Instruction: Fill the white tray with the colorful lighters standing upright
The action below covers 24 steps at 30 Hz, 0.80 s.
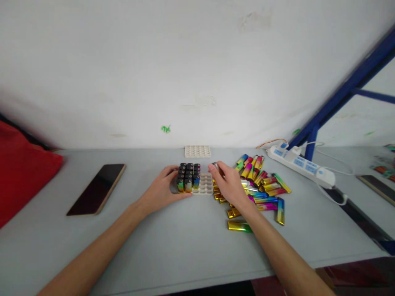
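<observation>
A pale tray with round hollows (pixel 206 187) lies in the middle of the table. Black-topped lighters (pixel 188 176) with shiny coloured bodies stand upright in rows at its left side, while hollows to the right show bare. My left hand (pixel 160 189) grips the tray's left end, thumb along the front edge and fingers behind the lighters. Just right of the tray, my right hand (pixel 230 183) is closed with a lighter (pixel 215 165) pinched at its fingertips, mostly hidden. Under and beside that hand spreads a loose pile of metallic gold, blue, pink and green lighters (pixel 271 191).
Against the wall lies a second pale tray (pixel 197 151). A phone (pixel 97 189) rests at left, near a red cloth item (pixel 24 164). At right are a white power strip (pixel 300 164) with cables and a blue metal frame (pixel 339 94).
</observation>
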{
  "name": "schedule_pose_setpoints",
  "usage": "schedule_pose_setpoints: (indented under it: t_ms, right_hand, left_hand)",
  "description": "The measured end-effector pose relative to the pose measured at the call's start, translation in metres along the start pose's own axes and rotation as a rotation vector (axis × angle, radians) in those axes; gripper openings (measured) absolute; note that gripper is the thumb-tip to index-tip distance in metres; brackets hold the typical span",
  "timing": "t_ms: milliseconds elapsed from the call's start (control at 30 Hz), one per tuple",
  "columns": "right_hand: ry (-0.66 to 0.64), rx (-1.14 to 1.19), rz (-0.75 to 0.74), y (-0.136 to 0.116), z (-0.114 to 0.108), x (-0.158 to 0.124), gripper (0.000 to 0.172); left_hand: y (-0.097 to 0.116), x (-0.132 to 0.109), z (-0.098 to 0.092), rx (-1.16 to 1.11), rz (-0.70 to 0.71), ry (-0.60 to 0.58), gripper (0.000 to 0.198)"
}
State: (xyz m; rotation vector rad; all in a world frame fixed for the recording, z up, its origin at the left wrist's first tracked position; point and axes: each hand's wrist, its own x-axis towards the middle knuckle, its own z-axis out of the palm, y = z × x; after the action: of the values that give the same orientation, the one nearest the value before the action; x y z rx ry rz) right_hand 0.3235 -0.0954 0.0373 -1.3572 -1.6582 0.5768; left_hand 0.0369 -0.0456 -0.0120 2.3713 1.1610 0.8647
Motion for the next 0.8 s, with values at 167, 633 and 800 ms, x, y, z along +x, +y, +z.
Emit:
schedule_pose_setpoints:
  t_ms: [167, 633, 800]
  right_hand:
    - [-0.094, -0.121, -0.23, -0.007, -0.003, -0.008, 0.054]
    - [-0.378, -0.271, -0.189, -0.004, 0.001, -0.01, 0.029]
    - [-0.414, -0.514, -0.187, -0.02, 0.01, -0.013, 0.035]
  left_hand:
    - [0.002, -0.001, -0.003, 0.002, -0.003, -0.013, 0.07]
    - [0.003, 0.0, -0.002, -0.025, -0.009, -0.019, 0.072]
    - [0.004, 0.001, -0.002, -0.038, -0.003, -0.021, 0.073]
